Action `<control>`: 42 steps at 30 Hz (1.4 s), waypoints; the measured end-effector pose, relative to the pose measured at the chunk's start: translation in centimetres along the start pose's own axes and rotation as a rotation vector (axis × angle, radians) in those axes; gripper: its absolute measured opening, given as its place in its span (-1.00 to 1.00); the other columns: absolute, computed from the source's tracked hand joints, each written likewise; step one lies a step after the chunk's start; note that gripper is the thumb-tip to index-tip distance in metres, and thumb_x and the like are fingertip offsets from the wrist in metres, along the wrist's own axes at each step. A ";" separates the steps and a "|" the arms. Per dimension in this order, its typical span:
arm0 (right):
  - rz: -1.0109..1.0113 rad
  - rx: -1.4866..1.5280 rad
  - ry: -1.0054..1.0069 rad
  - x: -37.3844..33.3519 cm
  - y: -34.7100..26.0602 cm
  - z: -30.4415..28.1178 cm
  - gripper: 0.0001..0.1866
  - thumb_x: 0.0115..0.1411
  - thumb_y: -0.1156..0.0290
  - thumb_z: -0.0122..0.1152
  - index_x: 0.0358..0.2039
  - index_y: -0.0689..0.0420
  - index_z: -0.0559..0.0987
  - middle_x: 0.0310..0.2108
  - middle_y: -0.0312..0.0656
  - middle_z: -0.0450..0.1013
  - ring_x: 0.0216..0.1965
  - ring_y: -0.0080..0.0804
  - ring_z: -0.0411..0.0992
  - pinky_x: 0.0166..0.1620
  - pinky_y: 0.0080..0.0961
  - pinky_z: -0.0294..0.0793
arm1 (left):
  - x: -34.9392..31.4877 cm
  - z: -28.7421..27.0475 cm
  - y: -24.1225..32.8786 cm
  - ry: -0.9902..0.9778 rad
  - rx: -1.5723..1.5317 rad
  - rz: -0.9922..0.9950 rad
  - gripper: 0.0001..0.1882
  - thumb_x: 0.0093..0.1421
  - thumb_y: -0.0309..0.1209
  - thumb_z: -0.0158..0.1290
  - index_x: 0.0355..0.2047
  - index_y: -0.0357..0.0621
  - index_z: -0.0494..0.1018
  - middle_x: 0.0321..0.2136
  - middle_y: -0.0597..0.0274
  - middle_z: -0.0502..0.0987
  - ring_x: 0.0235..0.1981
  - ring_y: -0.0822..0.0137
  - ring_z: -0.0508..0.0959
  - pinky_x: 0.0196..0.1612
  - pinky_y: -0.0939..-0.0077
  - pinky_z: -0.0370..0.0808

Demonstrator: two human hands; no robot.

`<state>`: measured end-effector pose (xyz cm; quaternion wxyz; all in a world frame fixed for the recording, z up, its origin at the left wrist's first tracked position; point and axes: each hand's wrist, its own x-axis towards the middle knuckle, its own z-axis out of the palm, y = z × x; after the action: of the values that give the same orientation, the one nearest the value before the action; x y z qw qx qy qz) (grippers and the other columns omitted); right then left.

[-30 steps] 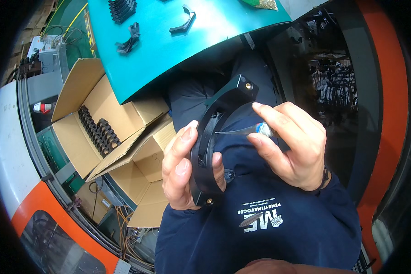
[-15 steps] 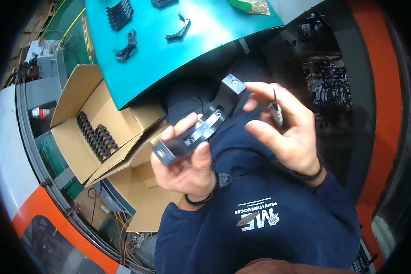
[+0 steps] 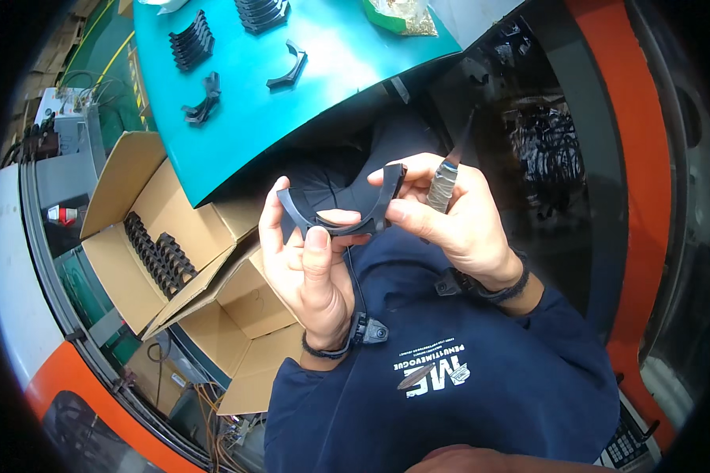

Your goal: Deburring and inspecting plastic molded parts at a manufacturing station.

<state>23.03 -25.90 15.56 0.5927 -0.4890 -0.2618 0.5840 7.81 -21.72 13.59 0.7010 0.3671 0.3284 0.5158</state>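
Observation:
A black, C-shaped curved bracket (image 3: 363, 226) is held over my lap, just in front of my chest. My left hand (image 3: 317, 280) grips its lower curve, thumb in front and fingers behind. At the bracket's right end, the thumb and index finger of my right hand (image 3: 477, 225) pinch the upright arm. That same hand also carries a small knife (image 3: 442, 189) with a wrapped handle, its narrow blade pointing up and away from me. The knife's lower end is hidden in my palm.
Ahead is a teal table (image 3: 237, 138) bearing stacked black brackets (image 3: 192, 43) and two single ones (image 3: 290, 66) (image 3: 203, 101). A green and clear bag (image 3: 402, 17) lies at its far right. Left stands an open cardboard box (image 3: 114, 276) with rows of black parts; another opened box (image 3: 221, 323) adjoins it.
The bracket has turned from a slanted position to a level one with its opening facing away. My right hand has moved left and down, taking hold of its right end; the knife now points upward.

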 end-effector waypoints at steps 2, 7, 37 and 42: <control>0.000 0.017 -0.006 -0.1 -0.1 0.0 -0.71 0.13 0.55 0.28 -0.12 0.30 0.52 -0.35 -0.31 0.52 -0.49 -0.84 0.25 -0.39 -0.80 0.28 | 0.0 -0.3 -0.1 -0.018 -0.025 0.000 -0.30 0.25 -0.39 0.00 0.24 -0.40 -0.11 -0.32 -0.09 0.55 -0.33 0.23 0.61 -0.28 0.47 0.61; -0.001 0.051 -0.031 -0.2 -0.2 0.0 -0.73 0.14 0.56 0.26 -0.12 0.30 0.52 -0.30 -0.27 0.53 -0.45 -0.82 0.31 -0.34 -0.80 0.33 | -0.1 -0.5 -0.1 -0.030 -0.045 -0.013 -0.29 0.25 -0.40 0.00 0.25 -0.41 -0.15 -0.33 -0.14 0.56 -0.32 0.19 0.62 -0.27 0.42 0.61; -0.200 -0.133 -0.043 0.1 1.3 -1.0 -0.64 0.04 0.64 0.33 -0.10 0.26 0.54 -0.27 -0.28 0.47 -0.32 -0.69 0.41 -0.25 -0.76 0.42 | -0.9 -0.5 -1.9 0.021 0.542 0.458 -0.51 0.12 -0.43 0.20 0.00 -0.48 0.37 -0.16 -0.16 0.54 -0.15 0.23 0.57 -0.06 0.43 0.50; -0.191 -0.149 0.009 0.1 1.5 -0.9 -0.61 0.02 0.57 0.39 -0.10 0.23 0.55 -0.40 -0.39 0.42 -0.47 -0.80 0.30 -0.38 -0.82 0.30 | -0.8 -1.2 -2.2 0.023 0.499 0.362 -0.33 0.14 -0.07 0.16 0.04 -0.45 0.36 -0.21 -0.14 0.57 -0.21 0.30 0.55 -0.09 0.45 0.46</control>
<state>23.22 -26.28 13.85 0.6088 -0.5074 -0.3472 0.5014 7.62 -22.71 11.18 0.4821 0.5744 0.3821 0.5401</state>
